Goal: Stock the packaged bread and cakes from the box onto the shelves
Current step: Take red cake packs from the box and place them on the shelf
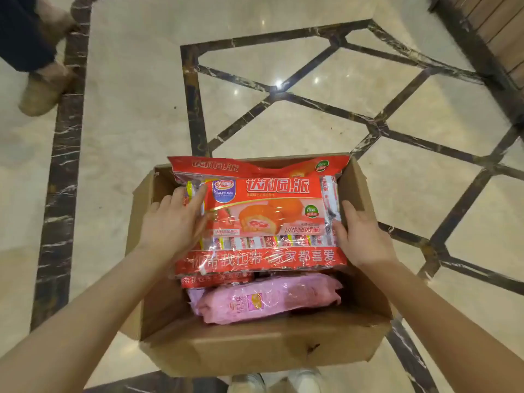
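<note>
An open cardboard box [263,347] stands on the marble floor just in front of me. A large red pack of cakes [266,219] lies on top, with another red pack [255,165] behind and under it. A pink pack [266,299] lies lower at the near side of the box. My left hand [173,225] grips the top red pack's left edge, with fingers curled over it. My right hand [360,236] holds its right edge, with the fingertips hidden behind the pack. No shelf is in view.
Cream marble floor [136,114] with dark inlaid bands surrounds the box. Another person's legs and tan shoes [42,92] stand at the far left. A wooden piece of furniture [502,38] fills the top right corner. My white shoes [278,382] show below the box.
</note>
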Demonstrator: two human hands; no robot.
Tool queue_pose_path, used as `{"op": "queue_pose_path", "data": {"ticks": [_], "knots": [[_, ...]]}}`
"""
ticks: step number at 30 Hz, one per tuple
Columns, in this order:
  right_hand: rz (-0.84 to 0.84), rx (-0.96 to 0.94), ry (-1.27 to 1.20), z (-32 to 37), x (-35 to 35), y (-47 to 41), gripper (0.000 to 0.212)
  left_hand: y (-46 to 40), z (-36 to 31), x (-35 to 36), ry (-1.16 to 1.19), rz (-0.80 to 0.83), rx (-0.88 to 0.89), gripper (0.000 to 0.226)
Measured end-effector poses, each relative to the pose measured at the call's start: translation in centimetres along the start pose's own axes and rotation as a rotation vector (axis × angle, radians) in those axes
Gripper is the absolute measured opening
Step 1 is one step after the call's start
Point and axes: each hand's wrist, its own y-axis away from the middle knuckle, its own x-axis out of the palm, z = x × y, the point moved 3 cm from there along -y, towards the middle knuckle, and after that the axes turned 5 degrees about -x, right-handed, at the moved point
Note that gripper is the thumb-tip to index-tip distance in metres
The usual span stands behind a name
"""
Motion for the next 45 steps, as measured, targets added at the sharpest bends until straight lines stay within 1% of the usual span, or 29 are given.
{"op": "queue_pose_path", "data": {"ticks": [1,4,6,8,10,12,14,15,17,20,23,26,30,31,33,35,36,37,38,39,40,41,42,43,44,45], "knots": [[0.007,0.028,-0.007,-0.1,0.7,-0.5,0.055,-0.3,0.2,0.7,0.006,-0.022,-0.023,0.059],[0.038,0.072,-0.06,-0.4,2.4,-1.5,0.064,-0.3,0.8,1.9,0.042,0.054,-0.154,0.061],[0.048,0.078,-0.085,-0.7,3.4,-1.9,0.064,0.1,0.8,2.7,0.085,0.097,-0.214,0.064],[0.05,0.121,-0.133,-1.0,4.3,-2.7,0.064,0.3,0.9,3.4,0.149,0.105,-0.249,0.069],[0.062,0.187,-0.218,-1.4,4.8,-3.2,0.066,0.5,1.1,4.0,0.277,0.139,-0.364,0.076],[0.045,0.225,-0.388,-1.4,5.5,-3.6,0.068,0.9,1.6,5.1,0.425,0.225,-0.482,0.084],[0.045,0.258,-0.534,-1.4,6.2,-4.1,0.062,0.9,1.9,6.2,0.629,0.298,-0.537,0.09],[0.05,0.267,-0.585,-1.4,6.3,-4.1,0.06,1.0,1.8,6.2,0.726,0.311,-0.546,0.09],[0.047,0.273,-0.667,-1.4,6.6,-4.4,0.056,0.9,1.7,6.4,0.854,0.327,-0.561,0.079],[0.037,0.296,-0.746,-1.6,7.0,-4.7,0.053,0.9,1.5,6.3,0.947,0.312,-0.561,0.06],[0.053,0.33,-0.785,-1.7,7.2,-4.9,0.053,1.2,1.6,6.5,1.004,0.301,-0.574,0.049],[0.036,0.327,-0.799,-1.6,6.9,-4.6,0.052,1.4,1.6,6.4,1.03,0.296,-0.565,0.046],[0.017,0.337,-0.794,-1.2,5.5,-3.7,0.048,1.8,1.7,5.2,1.048,0.264,-0.57,0.049],[0.009,0.33,-0.76,-1.1,4.4,-3.1,0.047,2.1,1.7,4.1,1.061,0.258,-0.569,0.049],[-0.01,0.315,-0.765,-0.9,3.1,-2.4,0.053,2.4,1.3,2.6,1.082,0.252,-0.566,0.048],[-0.015,0.276,-0.78,0.2,0.1,-0.9,0.066,2.9,1.4,-1.0,1.053,0.245,-0.538,0.041],[-0.032,0.257,-0.784,0.3,-0.4,-0.7,0.073,2.8,1.4,-1.5,1.037,0.225,-0.535,0.036],[-0.054,0.236,-0.786,0.8,-2.5,0.2,0.077,3.1,1.5,-3.8,1.031,0.203,-0.528,0.031],[-0.039,0.231,-0.79,1.5,-4.6,1.2,0.075,3.4,1.6,-5.9,1.039,0.204,-0.521,0.029],[-0.047,0.238,-0.793,1.6,-5.1,1.4,0.068,3.4,1.5,-6.4,1.044,0.192,-0.534,0.03],[-0.064,0.218,-0.799,2.4,-7.8,2.4,0.062,3.8,1.6,-9.2,1.048,0.171,-0.534,0.032],[-0.049,0.2,-0.798,2.9,-10.3,3.2,0.057,4.0,1.6,-11.9,1.058,0.192,-0.529,0.033],[-0.056,0.202,-0.793,3.1,-11.2,3.5,0.055,4.0,1.3,-12.4,1.075,0.189,-0.541,0.034],[-0.081,0.187,-0.779,3.7,-14.2,4.4,0.056,4.2,1.5,-15.6,1.081,0.166,-0.535,0.035],[-0.069,0.173,-0.764,4.6,-17.2,5.3,0.058,4.4,1.6,-18.8,1.082,0.183,-0.53,0.037],[-0.088,0.179,-0.769,4.9,-17.9,5.4,0.059,4.3,1.6,-19.5,1.092,0.175,-0.544,0.038]]}}
